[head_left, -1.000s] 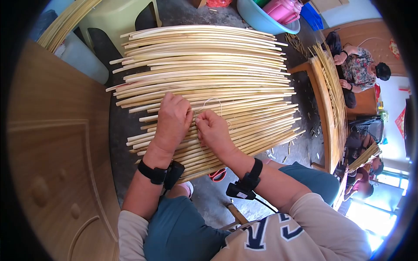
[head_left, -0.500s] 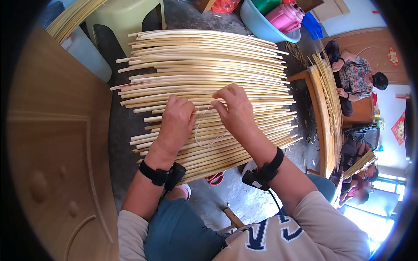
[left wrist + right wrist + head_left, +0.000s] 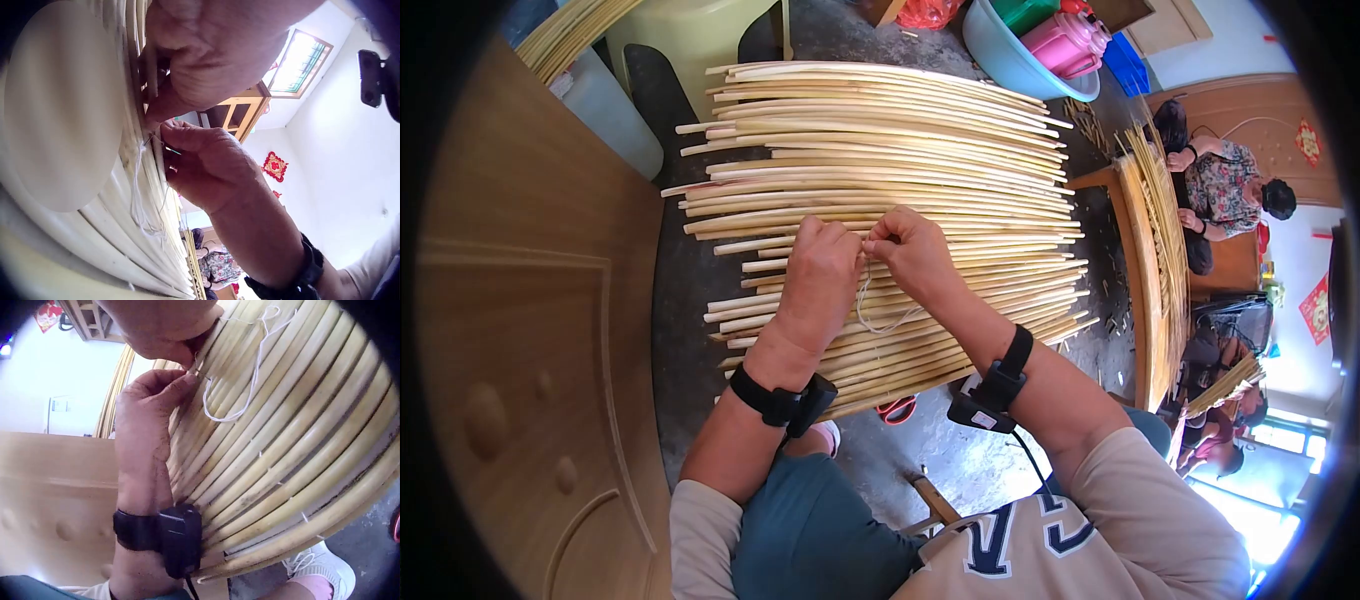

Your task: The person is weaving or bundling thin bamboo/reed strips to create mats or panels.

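Observation:
A mat of long pale stalks [image 3: 880, 180] lies before me, stitched across with white thread [image 3: 863, 300]. My left hand [image 3: 820, 280] grips one stalk, its fingers curled round it in the left wrist view. Close against it, my right hand [image 3: 915, 258] brings thumb and forefinger together at the same stalk. A thin dark needle [image 3: 202, 375] shows at the fingertips of both hands, with the thread leading from it in a loose loop over the mat. The right fingertips partly hide what they pinch, seemingly the needle.
Red-handled scissors [image 3: 896, 410] lie on the floor below the mat. A pale stool [image 3: 690, 50] and a light blue basin [image 3: 1010, 60] with a pink flask stand beyond it. A wooden bench [image 3: 1135, 250] with stalks is on the right, near a seated person [image 3: 1225, 175].
The right hand moved out from the left hand with its fingers parted, then came back beside it and pinched. The left hand stayed at the stalk. The thread loop shifted.

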A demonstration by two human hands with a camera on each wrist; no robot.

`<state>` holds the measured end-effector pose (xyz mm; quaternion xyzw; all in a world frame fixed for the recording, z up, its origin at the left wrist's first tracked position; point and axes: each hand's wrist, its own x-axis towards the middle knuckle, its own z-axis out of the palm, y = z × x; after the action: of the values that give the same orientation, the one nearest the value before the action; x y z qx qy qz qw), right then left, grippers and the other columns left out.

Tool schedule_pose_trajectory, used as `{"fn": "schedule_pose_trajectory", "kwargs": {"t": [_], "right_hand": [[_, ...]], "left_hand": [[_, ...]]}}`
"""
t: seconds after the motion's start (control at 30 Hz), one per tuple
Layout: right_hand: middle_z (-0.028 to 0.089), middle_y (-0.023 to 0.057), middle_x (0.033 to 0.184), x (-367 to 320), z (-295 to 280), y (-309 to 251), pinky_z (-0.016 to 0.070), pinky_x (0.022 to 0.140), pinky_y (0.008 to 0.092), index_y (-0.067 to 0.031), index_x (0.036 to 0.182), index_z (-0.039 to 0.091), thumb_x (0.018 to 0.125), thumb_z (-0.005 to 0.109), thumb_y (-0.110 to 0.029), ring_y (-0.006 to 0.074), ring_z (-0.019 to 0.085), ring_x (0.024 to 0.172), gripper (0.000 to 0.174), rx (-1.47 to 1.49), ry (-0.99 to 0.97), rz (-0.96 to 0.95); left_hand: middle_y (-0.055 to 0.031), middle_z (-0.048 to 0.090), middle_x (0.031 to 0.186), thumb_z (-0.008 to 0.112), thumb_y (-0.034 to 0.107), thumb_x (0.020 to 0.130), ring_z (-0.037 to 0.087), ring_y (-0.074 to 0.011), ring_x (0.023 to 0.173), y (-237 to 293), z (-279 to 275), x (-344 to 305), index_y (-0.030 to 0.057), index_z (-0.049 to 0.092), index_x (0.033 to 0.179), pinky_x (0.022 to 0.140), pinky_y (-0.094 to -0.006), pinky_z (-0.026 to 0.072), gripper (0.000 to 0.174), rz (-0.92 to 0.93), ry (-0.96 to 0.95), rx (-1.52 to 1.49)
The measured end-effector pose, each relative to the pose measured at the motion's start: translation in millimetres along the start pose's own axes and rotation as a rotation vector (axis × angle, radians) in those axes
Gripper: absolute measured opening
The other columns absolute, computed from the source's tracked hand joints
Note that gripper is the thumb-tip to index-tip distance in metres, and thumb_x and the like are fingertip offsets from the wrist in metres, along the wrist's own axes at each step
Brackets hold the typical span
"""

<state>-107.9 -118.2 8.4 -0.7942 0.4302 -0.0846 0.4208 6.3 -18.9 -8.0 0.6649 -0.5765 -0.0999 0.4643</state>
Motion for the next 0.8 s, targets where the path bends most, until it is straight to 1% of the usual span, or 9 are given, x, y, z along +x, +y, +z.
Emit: {"fn": "schedule_pose_trajectory", "kwargs": {"t": [0.03, 0.1, 0.23, 0.3, 0.4, 0.53, 0.6, 0.73, 0.8], "right_hand": [[0.057, 0.0127, 0.076, -2.2, 4.1, 0.2, 0.0455, 0.067, 0.0367, -0.0031, 0.070, 0.060, 0.069, 0.070, -0.010, 0.0304, 0.056, 0.075, 0.012, 0.000, 0.000, 0.002], [0.055, 0.0092, 0.073, -5.6, 14.3, 2.7, 0.0436, 0.059, 0.0308, -0.0005, 0.072, 0.058, 0.072, 0.069, -0.007, 0.0207, 0.054, 0.065, 0.013, -0.161, 0.203, -0.193], [0.053, 0.0103, 0.073, -6.0, 21.4, 4.1, 0.0434, 0.059, 0.0315, -0.0010, 0.070, 0.056, 0.073, 0.069, -0.007, 0.0240, 0.052, 0.064, 0.014, -0.296, 0.344, -0.354], [0.053, 0.0104, 0.074, -8.2, 19.4, 1.0, 0.0436, 0.059, 0.0317, -0.0009, 0.072, 0.057, 0.072, 0.069, -0.009, 0.0235, 0.052, 0.064, 0.015, -0.139, 0.275, -0.181], [0.055, 0.0106, 0.075, -6.0, 4.7, -1.9, 0.0440, 0.058, 0.0316, -0.0010, 0.073, 0.058, 0.073, 0.070, -0.009, 0.0224, 0.053, 0.064, 0.014, -0.093, 0.101, -0.085], [0.057, 0.0105, 0.073, -3.5, 1.3, -7.0, 0.0444, 0.058, 0.0311, -0.0007, 0.076, 0.058, 0.074, 0.068, -0.009, 0.0201, 0.054, 0.063, 0.013, -0.151, 0.019, -0.009], [0.057, 0.0154, 0.079, -6.2, 9.2, -5.3, 0.0445, 0.070, 0.0410, -0.0015, 0.076, 0.059, 0.074, 0.066, -0.013, 0.0331, 0.056, 0.079, 0.013, -0.212, 0.133, -0.110], [0.058, 0.0144, 0.074, 2.3, 11.5, 4.6, 0.0454, 0.066, 0.0381, -0.0003, 0.081, 0.060, 0.077, 0.064, -0.013, 0.0293, 0.057, 0.072, 0.014, -0.070, 0.235, -0.058], [0.059, 0.0124, 0.070, 16.3, -4.3, 12.7, 0.0448, 0.060, 0.0346, 0.0004, 0.082, 0.059, 0.081, 0.062, -0.013, 0.0234, 0.055, 0.063, 0.014, 0.287, 0.420, 0.178]], "left_hand": [[-0.0105, 0.054, 0.076, 0.065, -0.008, 0.062, 0.049, -0.0316, 0.077, -0.8, 1.3, -1.4, 0.0038, 0.056, 0.076, 0.070, -0.0378, 0.0431, 0.020, 0.009, -0.011, 0.015], [-0.0108, 0.054, 0.076, 0.064, -0.008, 0.062, 0.049, -0.0316, 0.078, -3.2, 3.4, -2.4, 0.0034, 0.057, 0.076, 0.070, -0.0379, 0.0433, 0.020, 0.021, -0.009, 0.021], [-0.0112, 0.053, 0.077, 0.060, -0.011, 0.063, 0.048, -0.0317, 0.079, -4.8, 4.6, -3.1, 0.0024, 0.057, 0.075, 0.070, -0.0384, 0.0434, 0.018, 0.035, -0.006, 0.026], [-0.0113, 0.053, 0.077, 0.059, -0.010, 0.064, 0.048, -0.0317, 0.079, -5.1, 4.1, -2.6, 0.0024, 0.056, 0.075, 0.070, -0.0386, 0.0433, 0.017, 0.027, -0.005, 0.035], [-0.0115, 0.053, 0.076, 0.058, -0.010, 0.064, 0.048, -0.0319, 0.078, -6.2, 4.9, -3.0, 0.0022, 0.056, 0.075, 0.070, -0.0388, 0.0431, 0.016, 0.012, -0.009, 0.040], [-0.0122, 0.052, 0.076, 0.059, -0.009, 0.064, 0.048, -0.0321, 0.078, -6.0, 5.5, -2.1, 0.0022, 0.056, 0.075, 0.070, -0.0392, 0.0427, 0.016, 0.005, -0.010, 0.025], [-0.0124, 0.052, 0.076, 0.059, -0.009, 0.064, 0.048, -0.0322, 0.078, -6.7, 6.0, -1.5, 0.0022, 0.056, 0.074, 0.070, -0.0392, 0.0427, 0.015, 0.014, 0.001, 0.010], [-0.0128, 0.051, 0.076, 0.060, -0.009, 0.064, 0.047, -0.0325, 0.078, -4.3, 1.9, -1.7, 0.0023, 0.055, 0.073, 0.070, -0.0389, 0.0427, 0.015, 0.021, -0.040, 0.034], [-0.0127, 0.051, 0.076, 0.060, -0.009, 0.064, 0.047, -0.0325, 0.078, -3.3, 1.9, -2.6, 0.0022, 0.054, 0.073, 0.071, -0.0389, 0.0426, 0.016, 0.018, -0.046, 0.022]]}}
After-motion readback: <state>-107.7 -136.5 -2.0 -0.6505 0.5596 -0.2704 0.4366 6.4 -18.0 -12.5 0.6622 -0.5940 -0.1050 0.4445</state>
